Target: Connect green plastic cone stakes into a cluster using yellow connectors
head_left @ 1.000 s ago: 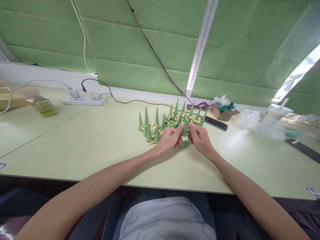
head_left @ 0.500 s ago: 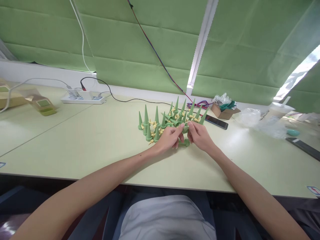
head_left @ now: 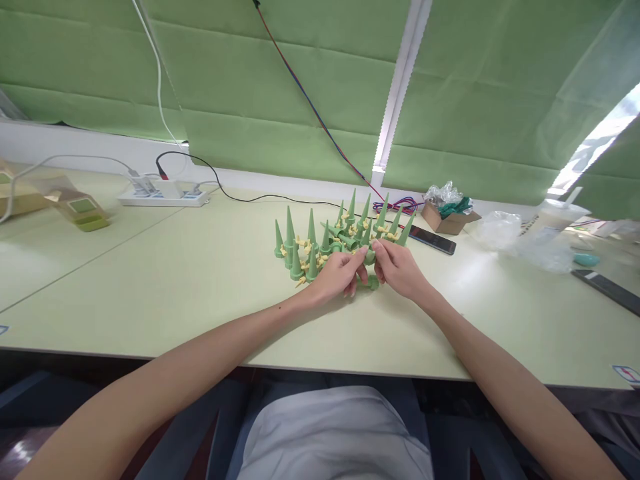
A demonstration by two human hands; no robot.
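Several green cones (head_left: pixel 290 230) stand on the table, with small yellow pieces (head_left: pixel 301 244) on and between them. In front of the right part of this group, my left hand (head_left: pixel 343 272) and my right hand (head_left: pixel 395 265) meet, fingertips almost touching. Between them is a green part (head_left: pixel 369 256), pinched by the fingers of both hands. My fingers hide most of its shape. Another green piece (head_left: pixel 372 283) lies on the table just below my hands. Some green cones behind my left hand lie on their sides.
A phone (head_left: pixel 433 240) lies right of the cones, near a small cardboard box (head_left: pixel 447 221). Farther right are plastic bags (head_left: pixel 500 230), a cup (head_left: pixel 553 217) and a dark device (head_left: pixel 607 289). A power strip (head_left: pixel 163 199) and an opened carton (head_left: pixel 83 207) are at the left.
The view has shifted slightly. Both hands stay at the green part, with barely any visible movement.
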